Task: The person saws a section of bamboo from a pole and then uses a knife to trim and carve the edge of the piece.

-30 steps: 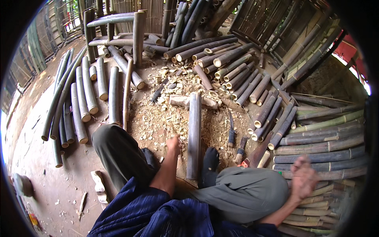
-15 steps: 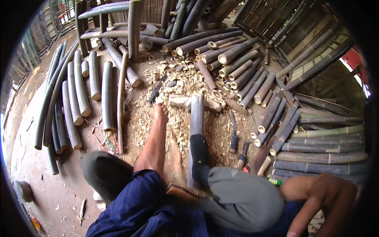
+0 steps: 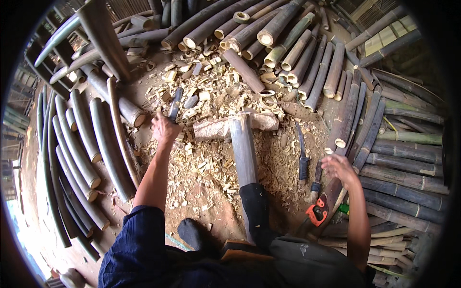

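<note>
My left hand (image 3: pixel 164 128) is closed around the handle end of a knife (image 3: pixel 176 102), whose dark blade points away over the wood chips. The fingers hide most of the handle. On the right, my right hand (image 3: pixel 338 168) hovers near the bamboo poles with its fingers apart and holds nothing. Between my hands a bamboo length (image 3: pixel 243 149) rests with its far end on a rough wooden block (image 3: pixel 212 129). My dark-socked foot lies on its near end. Right of it are a slim knife (image 3: pixel 303 167) with a dark handle and an orange-handled saw (image 3: pixel 317 212).
Many cut bamboo poles (image 3: pixel 108 144) lie at the left, and more bamboo poles (image 3: pixel 406 161) are stacked at the right. Cut tubes (image 3: pixel 283 29) fill the far side. A bamboo frame (image 3: pixel 103 38) stands far left. Shavings (image 3: pixel 206 168) cover the ground around the block.
My left arm has reached forward and its hand has taken hold of the knife. My right hand has moved forward from the lower right edge. The view has tilted and shifted.
</note>
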A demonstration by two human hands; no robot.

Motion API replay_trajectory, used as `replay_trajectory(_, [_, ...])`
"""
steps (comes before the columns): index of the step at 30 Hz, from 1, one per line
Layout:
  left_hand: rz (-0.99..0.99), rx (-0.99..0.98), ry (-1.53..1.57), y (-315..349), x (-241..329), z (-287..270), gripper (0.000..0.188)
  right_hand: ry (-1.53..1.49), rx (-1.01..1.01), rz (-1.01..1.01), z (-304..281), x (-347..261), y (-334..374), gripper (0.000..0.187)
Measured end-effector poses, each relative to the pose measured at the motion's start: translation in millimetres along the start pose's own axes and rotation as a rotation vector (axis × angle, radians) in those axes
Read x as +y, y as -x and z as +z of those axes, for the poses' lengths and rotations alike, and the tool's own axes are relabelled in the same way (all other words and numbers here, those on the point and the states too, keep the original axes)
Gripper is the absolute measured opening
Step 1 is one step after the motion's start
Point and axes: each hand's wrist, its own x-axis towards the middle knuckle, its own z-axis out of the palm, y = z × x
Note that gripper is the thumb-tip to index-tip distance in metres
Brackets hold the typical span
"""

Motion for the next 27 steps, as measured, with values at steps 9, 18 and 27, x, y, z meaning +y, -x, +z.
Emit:
replay_trajectory(9, [0.181, 0.055, 0.325, 21, -37, -7, 0.059, 0.349, -0.154, -0.314, 129, -119, -57, 0.039])
replay_trajectory(18, [0.537, 0.115, 1.019, 162, 151, 10, 0.056, -0.522, 0.161, -0.632, 200, -85, -77, 0.04])
replay_trajectory(27, [0.744, -0.122, 0.297, -73, 223, 82, 0.078, -0.409, 0.02, -0.367, 228, 10, -78, 0.022])
